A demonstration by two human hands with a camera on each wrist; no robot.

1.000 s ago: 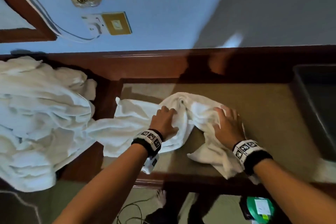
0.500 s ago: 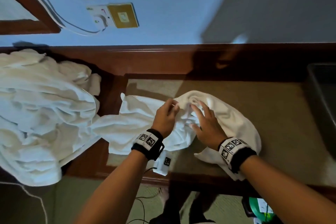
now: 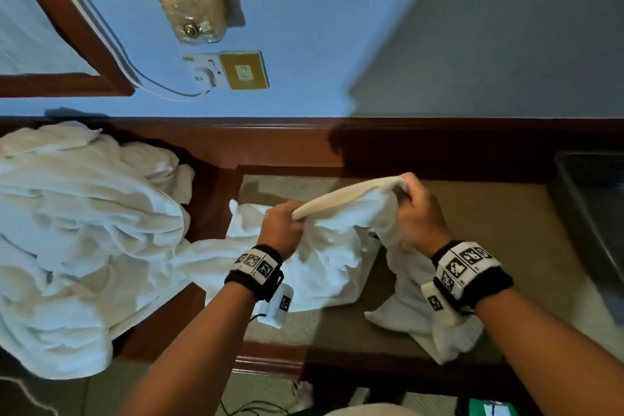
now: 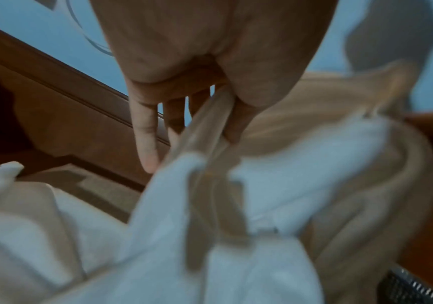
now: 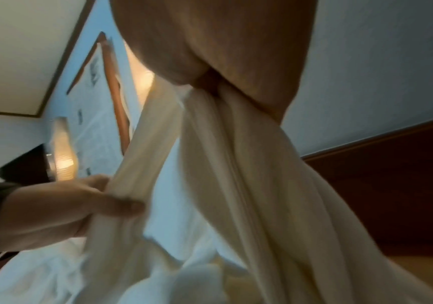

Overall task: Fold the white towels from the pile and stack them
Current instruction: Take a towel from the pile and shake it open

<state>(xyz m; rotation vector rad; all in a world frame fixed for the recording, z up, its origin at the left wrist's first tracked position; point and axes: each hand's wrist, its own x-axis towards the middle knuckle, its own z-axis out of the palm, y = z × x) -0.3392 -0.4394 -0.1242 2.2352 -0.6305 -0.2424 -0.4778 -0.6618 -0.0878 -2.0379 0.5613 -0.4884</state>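
A dark reddish-brown wooden desk point(image 3: 216, 149) with a raised back ledge is standing against the wall, and a beige, matte inset panel point(image 3: 499, 230) is filling most of its top. A large crumpled pile of white terry towels point(image 3: 77, 246) is lying on the desk's left part, spilling over the front edge. One white towel point(image 3: 324, 257) is lying partly on the beige panel just beside the pile, its lower folds resting on the surface while its upper edge is being lifted off; a trailing end is hanging near the front edge. A dark grey, rectangular tray-like object point(image 3: 594, 199) is sitting at the panel's right end, well apart from the towels.
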